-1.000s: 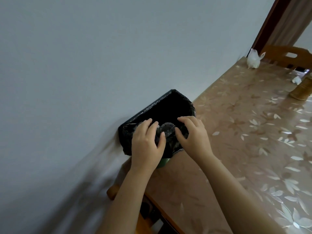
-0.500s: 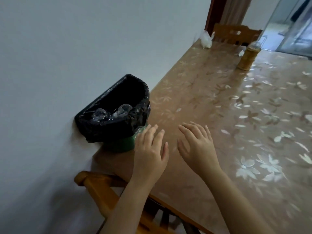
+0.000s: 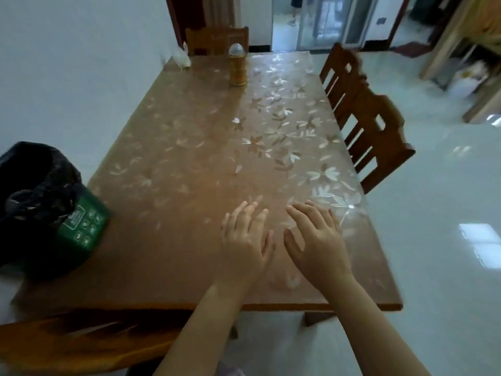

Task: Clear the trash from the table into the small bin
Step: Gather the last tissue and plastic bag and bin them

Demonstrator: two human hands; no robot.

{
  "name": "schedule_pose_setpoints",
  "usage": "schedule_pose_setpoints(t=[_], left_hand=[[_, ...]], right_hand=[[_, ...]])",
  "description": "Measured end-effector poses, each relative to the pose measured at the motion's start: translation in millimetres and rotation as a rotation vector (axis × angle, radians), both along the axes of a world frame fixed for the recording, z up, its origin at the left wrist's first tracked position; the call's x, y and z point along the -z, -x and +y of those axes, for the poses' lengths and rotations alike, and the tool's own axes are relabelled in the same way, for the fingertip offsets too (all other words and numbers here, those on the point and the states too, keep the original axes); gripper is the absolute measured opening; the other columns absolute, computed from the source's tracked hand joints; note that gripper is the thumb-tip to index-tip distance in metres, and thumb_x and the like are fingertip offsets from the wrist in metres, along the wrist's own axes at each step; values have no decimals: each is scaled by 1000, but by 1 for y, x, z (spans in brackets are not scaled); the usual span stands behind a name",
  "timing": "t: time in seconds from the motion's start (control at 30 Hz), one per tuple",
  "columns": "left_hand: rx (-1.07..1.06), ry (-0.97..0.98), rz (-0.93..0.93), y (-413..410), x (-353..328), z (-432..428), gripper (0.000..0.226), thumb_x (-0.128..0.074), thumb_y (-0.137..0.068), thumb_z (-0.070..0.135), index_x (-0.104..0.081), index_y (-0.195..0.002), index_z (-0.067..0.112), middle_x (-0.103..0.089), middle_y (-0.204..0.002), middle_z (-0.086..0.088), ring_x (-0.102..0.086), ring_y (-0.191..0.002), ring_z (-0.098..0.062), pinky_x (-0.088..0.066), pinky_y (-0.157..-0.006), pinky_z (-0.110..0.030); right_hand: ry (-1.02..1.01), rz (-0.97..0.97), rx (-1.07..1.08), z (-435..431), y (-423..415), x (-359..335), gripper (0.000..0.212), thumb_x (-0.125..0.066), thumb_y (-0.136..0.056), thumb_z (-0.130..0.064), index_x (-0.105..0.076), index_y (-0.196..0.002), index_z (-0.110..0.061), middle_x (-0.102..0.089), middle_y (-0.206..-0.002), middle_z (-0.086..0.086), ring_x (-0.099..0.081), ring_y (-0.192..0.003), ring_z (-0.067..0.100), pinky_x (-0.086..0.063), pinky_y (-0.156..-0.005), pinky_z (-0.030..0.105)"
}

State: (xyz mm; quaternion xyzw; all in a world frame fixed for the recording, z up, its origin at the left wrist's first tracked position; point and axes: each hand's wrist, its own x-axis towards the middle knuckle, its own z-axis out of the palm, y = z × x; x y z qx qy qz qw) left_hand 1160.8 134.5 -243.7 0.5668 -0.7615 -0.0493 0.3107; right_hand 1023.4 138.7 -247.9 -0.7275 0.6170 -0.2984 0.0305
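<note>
The small green bin [image 3: 84, 229] with a black bag liner [image 3: 35, 185] stands on the table's near left corner against the wall. My left hand [image 3: 245, 240] and my right hand [image 3: 315, 241] hover side by side over the near middle of the table [image 3: 189, 158], palms down, fingers spread, holding nothing. Both hands are well to the right of the bin. A small white crumpled piece [image 3: 182, 58] lies at the far left corner of the table by the wall.
A brown bottle-shaped holder with a clear cap [image 3: 237, 65] stands at the far end. Wooden chairs stand on the right side [image 3: 371, 123], at the far end [image 3: 217, 40] and at the near left [image 3: 81, 340]. Glossy floor lies to the right.
Both hands have come out of the bin, empty, and moved right over the table. The view has swung right, so the bin now sits at the left edge.
</note>
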Motion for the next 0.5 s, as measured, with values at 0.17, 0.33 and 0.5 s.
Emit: schedule_pose_setpoints(t=[0.17,0.33,0.5], left_hand=[[189,9,-5,102,1,21,36,-47,-83,25,-61,-111,5,-61,-118,-20,-52,-115,-36,-36,-95,-59],[385,17,-10,188,5,46,37,-57,-76,19,-60,-111,5,-62,-117,-18,-54,-114,-35,-37,-95,-57],[558,37,25,258,8,59,34,-60,-75,19,-63,-106,7,-66,-110,-17,-58,-107,-34,-42,-91,-51]], right_hand=[[45,9,218,51,99,0,33,-67,-76,-13,-62,-108,-4,-66,-111,16,-57,-108,35,-43,-93,56],[49,13,409,103,175,5,36,-71,-72,-11,-63,-106,-4,-67,-109,16,-59,-106,35,-42,-92,59],[39,-16,570,139,235,7,36,-72,-73,-9,-62,-107,-4,-66,-109,15,-58,-107,34,-41,-93,58]])
